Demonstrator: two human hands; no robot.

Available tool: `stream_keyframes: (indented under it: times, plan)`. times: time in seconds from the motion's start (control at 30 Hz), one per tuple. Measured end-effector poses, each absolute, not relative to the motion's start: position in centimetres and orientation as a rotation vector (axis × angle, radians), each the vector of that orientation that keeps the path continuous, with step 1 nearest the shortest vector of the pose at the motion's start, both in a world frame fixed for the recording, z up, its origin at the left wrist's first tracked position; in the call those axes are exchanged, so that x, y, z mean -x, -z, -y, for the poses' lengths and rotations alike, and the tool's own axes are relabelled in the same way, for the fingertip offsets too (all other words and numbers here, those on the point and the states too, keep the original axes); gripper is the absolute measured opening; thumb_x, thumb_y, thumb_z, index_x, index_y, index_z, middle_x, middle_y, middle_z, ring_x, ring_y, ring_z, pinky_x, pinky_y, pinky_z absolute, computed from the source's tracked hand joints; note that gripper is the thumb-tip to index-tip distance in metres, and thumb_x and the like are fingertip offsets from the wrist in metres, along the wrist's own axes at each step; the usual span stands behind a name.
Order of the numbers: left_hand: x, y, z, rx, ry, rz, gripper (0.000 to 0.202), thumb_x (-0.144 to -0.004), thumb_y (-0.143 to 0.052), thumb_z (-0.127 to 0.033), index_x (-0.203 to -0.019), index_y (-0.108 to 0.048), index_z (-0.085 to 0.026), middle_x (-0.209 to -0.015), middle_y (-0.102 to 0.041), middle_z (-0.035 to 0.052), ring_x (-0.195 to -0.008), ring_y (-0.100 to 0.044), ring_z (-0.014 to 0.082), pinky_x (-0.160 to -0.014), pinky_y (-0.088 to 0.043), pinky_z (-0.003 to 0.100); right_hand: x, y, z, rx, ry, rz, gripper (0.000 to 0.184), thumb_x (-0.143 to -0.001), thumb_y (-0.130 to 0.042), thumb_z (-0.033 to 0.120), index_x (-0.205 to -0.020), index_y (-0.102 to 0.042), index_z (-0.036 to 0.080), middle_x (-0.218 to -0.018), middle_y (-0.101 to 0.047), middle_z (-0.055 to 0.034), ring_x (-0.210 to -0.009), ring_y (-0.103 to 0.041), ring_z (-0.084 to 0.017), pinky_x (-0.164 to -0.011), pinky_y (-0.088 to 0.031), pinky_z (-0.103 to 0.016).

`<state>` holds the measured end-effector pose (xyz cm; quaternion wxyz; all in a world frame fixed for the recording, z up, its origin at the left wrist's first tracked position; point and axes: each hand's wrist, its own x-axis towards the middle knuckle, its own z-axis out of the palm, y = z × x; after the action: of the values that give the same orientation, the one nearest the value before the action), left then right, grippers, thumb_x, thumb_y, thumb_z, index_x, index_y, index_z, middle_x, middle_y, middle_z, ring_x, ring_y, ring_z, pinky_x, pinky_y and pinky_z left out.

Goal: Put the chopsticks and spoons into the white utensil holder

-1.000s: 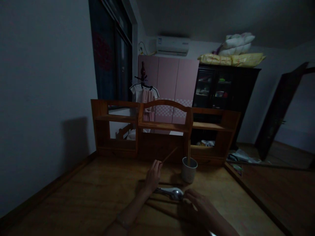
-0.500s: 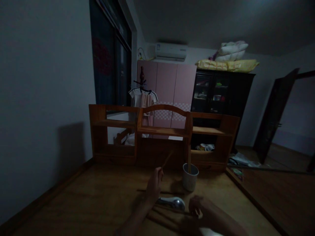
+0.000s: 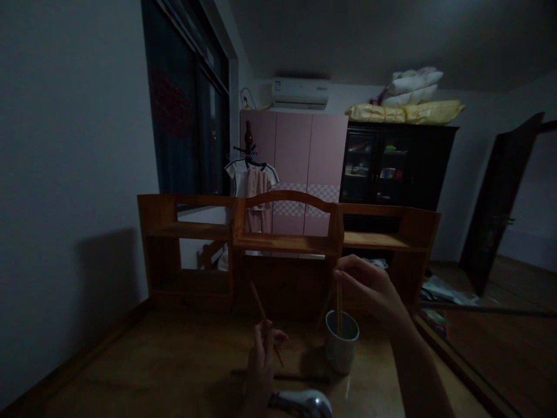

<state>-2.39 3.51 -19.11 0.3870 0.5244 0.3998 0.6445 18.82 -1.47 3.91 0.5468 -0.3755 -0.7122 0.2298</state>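
Observation:
My left hand (image 3: 262,348) is closed around a thin wooden chopstick (image 3: 258,302), which slants up to the left above the table. My right hand (image 3: 365,284) is raised over a pale metal-looking cup (image 3: 342,351), with its fingertips pinched at the top of the chopsticks (image 3: 339,310) standing in it. How many of them the fingers grip is hard to see. Near my left wrist lies a shiny spoon-like utensil (image 3: 311,400), partly cut off by the frame. Between it and the cup a dark stick (image 3: 300,378) lies flat on the table.
The wooden tabletop (image 3: 143,366) is bordered at the back by a low wooden shelf unit (image 3: 287,242). A wall (image 3: 65,174) runs along the left. Behind stand a pink wardrobe (image 3: 292,151) and a black cabinet (image 3: 429,168). The room is dim.
My right hand has risen from the table beside the spoon-like utensil to the tops of the chopsticks in the cup. My left hand's chopstick now tilts left instead of right. The view has shifted slightly.

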Motion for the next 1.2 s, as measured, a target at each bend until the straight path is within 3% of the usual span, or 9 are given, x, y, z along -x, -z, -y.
stream_keyframes:
  times: [0.2, 0.5, 0.73, 1.03, 1.2]
  plan:
    - [1.6, 19.5, -4.2, -1.320, -1.459, -1.113, 0.049, -0.086, -0.042, -0.065, -0.106, -0.044, -0.020, -0.081, -0.071, 0.0075, -0.077, -0.067, 0.0225, -0.079, -0.051, 0.036, -15.8, -2.4, -1.0, 0.815, -0.662, 1.618, 0.025, -0.090, -0.056, 0.043, -0.091, -0.054, 0.018, -0.075, -0.064, -0.0023, -0.055, -0.055, -0.010, -0.049, -0.043, -0.020]
    - [1.3, 20.7, -4.9, -1.345, -1.323, -1.167, 0.060, -0.082, -0.051, -0.062, -0.121, -0.044, -0.017, -0.092, -0.071, 0.0105, -0.086, -0.068, 0.0228, -0.081, -0.052, 0.035, -16.7, -1.2, -2.7, 0.856, -0.742, 1.809, 0.021, -0.089, -0.058, 0.039, -0.092, -0.056, 0.019, -0.073, -0.062, 0.0006, -0.060, -0.060, -0.011, -0.052, -0.046, -0.019]
    - [1.6, 20.5, -4.1, -1.431, -1.216, -1.190, 0.055, -0.084, -0.046, -0.062, -0.118, -0.049, -0.018, -0.106, -0.068, 0.0122, -0.098, -0.065, 0.0237, -0.088, -0.050, 0.034, -18.6, -0.4, -3.2, 0.869, -0.893, 1.904, 0.021, -0.086, -0.062, 0.036, -0.098, -0.061, 0.018, -0.077, -0.066, -0.0015, -0.065, -0.065, -0.014, -0.059, -0.051, -0.023]
    - [1.5, 19.5, -3.6, -1.414, -1.223, -1.216, 0.060, -0.080, -0.048, -0.068, -0.115, -0.049, -0.019, -0.097, -0.070, 0.0116, -0.090, -0.067, 0.0237, -0.075, -0.054, 0.031, -18.1, 0.2, -4.0, 0.894, -0.886, 1.964, 0.020, -0.085, -0.064, 0.032, -0.098, -0.065, 0.017, -0.077, -0.069, -0.0026, -0.064, -0.065, -0.015, -0.059, -0.050, -0.023]
    - [1.3, 18.7, -3.1, -1.421, -1.262, -1.194, 0.061, -0.077, -0.053, -0.067, -0.115, -0.048, -0.019, -0.094, -0.070, 0.0104, -0.088, -0.067, 0.0238, -0.076, -0.053, 0.032, -17.9, 0.5, -4.2, 0.894, -0.869, 1.991, 0.019, -0.086, -0.064, 0.032, -0.098, -0.066, 0.017, -0.076, -0.069, -0.0027, -0.064, -0.066, -0.015, -0.060, -0.050, -0.023]
